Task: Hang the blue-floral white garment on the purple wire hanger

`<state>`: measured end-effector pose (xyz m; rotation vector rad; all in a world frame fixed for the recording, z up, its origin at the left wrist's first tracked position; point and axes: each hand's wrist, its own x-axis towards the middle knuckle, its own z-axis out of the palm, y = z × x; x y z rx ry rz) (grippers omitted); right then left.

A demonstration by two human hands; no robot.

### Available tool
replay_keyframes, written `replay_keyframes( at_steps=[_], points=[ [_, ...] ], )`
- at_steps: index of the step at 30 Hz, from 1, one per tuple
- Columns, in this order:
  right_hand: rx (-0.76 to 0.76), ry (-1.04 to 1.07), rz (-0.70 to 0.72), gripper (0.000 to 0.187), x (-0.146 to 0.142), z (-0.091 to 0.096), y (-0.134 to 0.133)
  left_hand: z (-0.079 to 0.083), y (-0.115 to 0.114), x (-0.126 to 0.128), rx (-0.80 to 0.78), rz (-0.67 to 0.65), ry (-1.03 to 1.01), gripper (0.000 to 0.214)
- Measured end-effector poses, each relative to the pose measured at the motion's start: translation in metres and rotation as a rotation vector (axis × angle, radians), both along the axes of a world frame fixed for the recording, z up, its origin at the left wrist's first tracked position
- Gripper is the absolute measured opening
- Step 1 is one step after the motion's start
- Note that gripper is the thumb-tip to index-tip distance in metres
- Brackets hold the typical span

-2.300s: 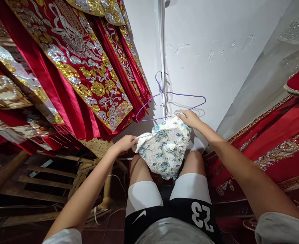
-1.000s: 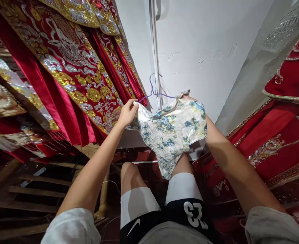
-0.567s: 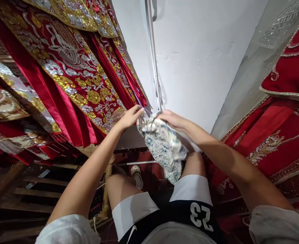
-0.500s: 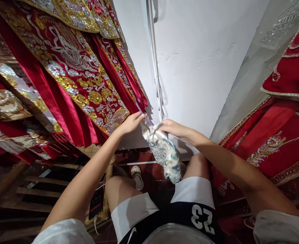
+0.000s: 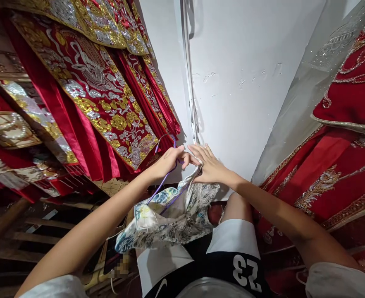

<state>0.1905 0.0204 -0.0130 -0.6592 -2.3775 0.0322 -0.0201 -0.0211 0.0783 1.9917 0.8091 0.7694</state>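
My left hand (image 5: 170, 160) is closed on a purple wire clothes hanger (image 5: 161, 183), just below its hook, which curves up and to the left. A floral garment (image 5: 172, 225) in white, blue and yellow with crinkled fabric hangs around the lower part of the hanger, over my lap. My right hand (image 5: 212, 166) grips the garment's upper edge between thumb and fingers, close beside the left hand. The hanger's far side is hidden by cloth and fingers.
Red embroidered garments (image 5: 108, 103) with gold and silver sequins hang at the left. More red beaded garments (image 5: 346, 165) hang at the right, beside clear plastic (image 5: 294, 91). A white wall (image 5: 241, 54) with a metal pole (image 5: 187, 66) stands ahead. Wooden slats (image 5: 42, 244) lie lower left.
The garment has gone from a hanging bunch to spread out over my lap, with the hanger inside it. My hands have come together, and the hanger's hook now shows above the left one.
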Motion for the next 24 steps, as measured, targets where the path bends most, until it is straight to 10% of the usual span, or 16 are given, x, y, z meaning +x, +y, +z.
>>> replay_keyframes(
  at_steps=[4, 13, 24],
  points=[
    [0.101, -0.013, 0.002, 0.130, 0.006, -0.008, -0.008, 0.008, 0.006, 0.002, -0.094, -0.048, -0.140, 0.071],
    [0.084, 0.248, -0.198, 0.031, 0.046, 0.012, 0.014, 0.007, 0.004, -0.003, -0.265, -0.017, -0.435, 0.046],
    [-0.065, 0.627, -0.544, 0.055, 0.099, 0.048, 0.033, 0.026, 0.036, -0.036, 0.453, 0.359, -0.233, 0.031]
  ],
)
